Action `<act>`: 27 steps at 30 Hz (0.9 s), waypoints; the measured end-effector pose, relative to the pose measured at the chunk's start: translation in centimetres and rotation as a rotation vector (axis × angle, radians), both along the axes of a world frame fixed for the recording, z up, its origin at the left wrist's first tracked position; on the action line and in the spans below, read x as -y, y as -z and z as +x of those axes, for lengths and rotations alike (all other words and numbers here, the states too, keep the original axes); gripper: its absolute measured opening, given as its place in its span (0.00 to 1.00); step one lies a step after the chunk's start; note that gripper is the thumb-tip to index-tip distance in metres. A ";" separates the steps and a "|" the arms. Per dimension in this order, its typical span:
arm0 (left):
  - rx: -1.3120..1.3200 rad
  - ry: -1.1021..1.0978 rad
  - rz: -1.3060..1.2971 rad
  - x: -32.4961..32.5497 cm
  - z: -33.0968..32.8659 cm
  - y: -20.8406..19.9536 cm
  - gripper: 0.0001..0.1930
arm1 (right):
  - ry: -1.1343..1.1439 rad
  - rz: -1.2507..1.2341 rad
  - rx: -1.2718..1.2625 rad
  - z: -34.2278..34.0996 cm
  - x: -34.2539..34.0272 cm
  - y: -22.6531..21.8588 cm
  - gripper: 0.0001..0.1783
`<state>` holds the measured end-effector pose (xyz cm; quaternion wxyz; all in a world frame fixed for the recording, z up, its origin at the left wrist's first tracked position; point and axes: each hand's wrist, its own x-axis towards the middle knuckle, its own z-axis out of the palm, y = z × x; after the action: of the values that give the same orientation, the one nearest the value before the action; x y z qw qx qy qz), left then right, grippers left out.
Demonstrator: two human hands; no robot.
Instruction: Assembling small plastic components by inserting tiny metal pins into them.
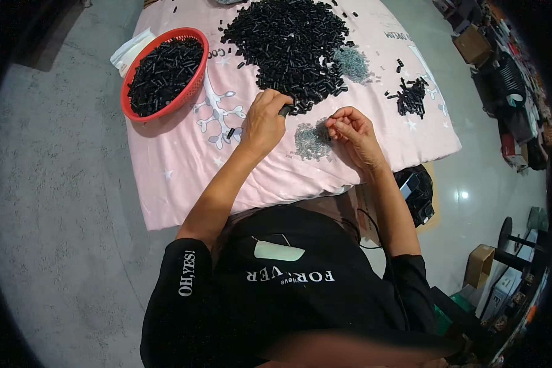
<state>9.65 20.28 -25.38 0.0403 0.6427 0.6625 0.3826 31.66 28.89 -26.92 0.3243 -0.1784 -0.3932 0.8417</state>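
A large heap of small black tube-like pieces (288,43) lies on the pink cloth. My left hand (265,122) is at the heap's near edge, fingers curled, with a small black piece (285,110) showing at its fingertips. To its right, my right hand (359,136) is held with thumb and fingertips pinched together; whatever they hold is too small to make out. Just left of those fingertips sits a small pile of thin silvery metal bits (311,141). One loose black piece (230,133) lies left of my left hand.
A red plastic basket (126,98) full of black pieces stands at the left, with a white packet (129,52) beside it. Another silvery pile (351,64) borders the heap. A smaller black group (412,97) lies at the right. Boxes (472,44) stand beyond the table.
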 end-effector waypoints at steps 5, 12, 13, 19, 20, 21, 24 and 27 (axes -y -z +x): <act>0.175 0.008 0.047 0.9 1.2 -0.5 0.15 | 0.007 0.010 -0.027 -0.2 0.3 0.0 0.08; 0.215 0.105 0.070 1.5 3.6 -1.9 0.13 | 0.015 0.077 0.132 -0.3 0.9 -0.7 0.11; 0.186 0.122 0.061 1.7 3.9 -2.2 0.14 | 0.011 0.080 0.151 -0.4 1.0 -0.9 0.12; 0.187 0.183 0.028 1.7 5.2 -2.4 0.14 | -0.026 0.174 0.196 -0.1 1.1 -0.3 0.11; 0.170 0.197 0.028 1.7 5.3 -2.5 0.14 | -0.026 0.174 0.196 0.0 1.1 -0.3 0.11; 0.169 0.198 0.028 1.7 5.5 -2.7 0.14 | -0.034 0.190 0.195 0.0 1.1 -0.2 0.10; 0.214 0.204 0.048 1.7 6.0 -3.0 0.13 | -0.053 0.174 0.177 0.1 1.1 -0.1 0.09; 0.214 0.213 0.067 1.6 6.2 -3.1 0.12 | -0.064 0.114 0.137 0.2 1.1 -0.3 0.08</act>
<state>15.82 18.64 -22.32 0.1297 0.6658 0.5693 0.4645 31.86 27.80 -26.66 0.2794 -0.2042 -0.4674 0.8135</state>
